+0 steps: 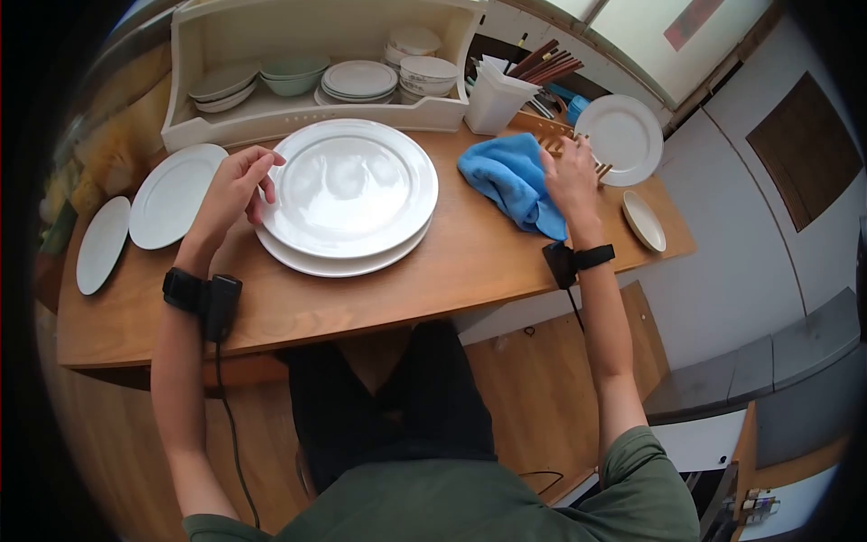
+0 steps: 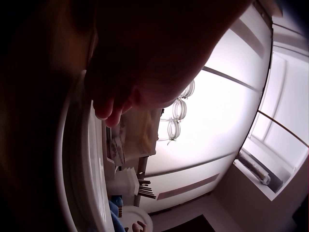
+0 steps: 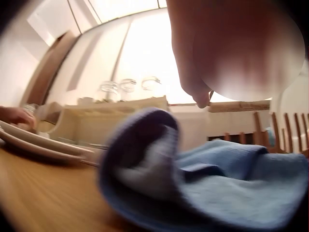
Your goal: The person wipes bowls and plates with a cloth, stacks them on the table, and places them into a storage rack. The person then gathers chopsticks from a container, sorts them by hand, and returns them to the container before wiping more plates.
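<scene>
Two stacked white plates [image 1: 352, 190] lie on the wooden table, the upper one shifted toward the back. At their left rim is my left hand [image 1: 237, 185], its fingers loosely bent and nothing visible in its grasp. My right hand [image 1: 573, 176] hovers over a wooden dish rack [image 1: 553, 134], beside a crumpled blue cloth [image 1: 510, 176]. Its fingertips overlap the left edge of a white plate [image 1: 623, 135] standing upright at the rack. In the right wrist view, the cloth [image 3: 222, 183] lies below the hand, which is partly blurred.
Two white plates [image 1: 176, 199] [image 1: 104, 244] lie at the left. A cream shelf [image 1: 316, 122] at the back holds several bowls and small plates. A white holder [image 1: 495, 99] with chopsticks stands beside it. One small oval dish [image 1: 643, 221] sits near the right edge.
</scene>
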Demonstrator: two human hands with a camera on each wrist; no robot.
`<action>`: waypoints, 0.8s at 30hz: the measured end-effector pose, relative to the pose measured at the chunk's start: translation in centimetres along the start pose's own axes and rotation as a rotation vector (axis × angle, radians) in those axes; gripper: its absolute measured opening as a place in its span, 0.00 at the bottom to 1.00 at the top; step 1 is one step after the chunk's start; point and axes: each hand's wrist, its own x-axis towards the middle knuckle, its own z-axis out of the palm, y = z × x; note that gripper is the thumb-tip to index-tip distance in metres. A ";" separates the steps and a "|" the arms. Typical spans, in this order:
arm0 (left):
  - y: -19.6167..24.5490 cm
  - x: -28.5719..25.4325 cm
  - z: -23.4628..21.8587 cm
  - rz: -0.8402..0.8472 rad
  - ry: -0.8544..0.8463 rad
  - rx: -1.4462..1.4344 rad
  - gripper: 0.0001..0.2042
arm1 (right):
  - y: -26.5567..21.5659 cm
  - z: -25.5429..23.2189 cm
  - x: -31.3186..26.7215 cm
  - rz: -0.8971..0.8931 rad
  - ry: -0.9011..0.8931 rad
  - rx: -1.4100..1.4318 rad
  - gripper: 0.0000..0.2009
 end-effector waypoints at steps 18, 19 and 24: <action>-0.6 0.2 -0.3 -0.104 -0.004 0.076 0.11 | -15.1 0.5 0.0 -0.002 -1.033 0.749 0.30; -0.6 0.2 -0.3 -0.104 -0.021 0.083 0.11 | -15.0 0.6 -0.1 -0.006 -1.034 0.743 0.30; -0.4 0.2 -0.3 -0.116 0.018 0.076 0.11 | -14.6 -0.9 -0.7 -0.030 -0.935 0.786 0.25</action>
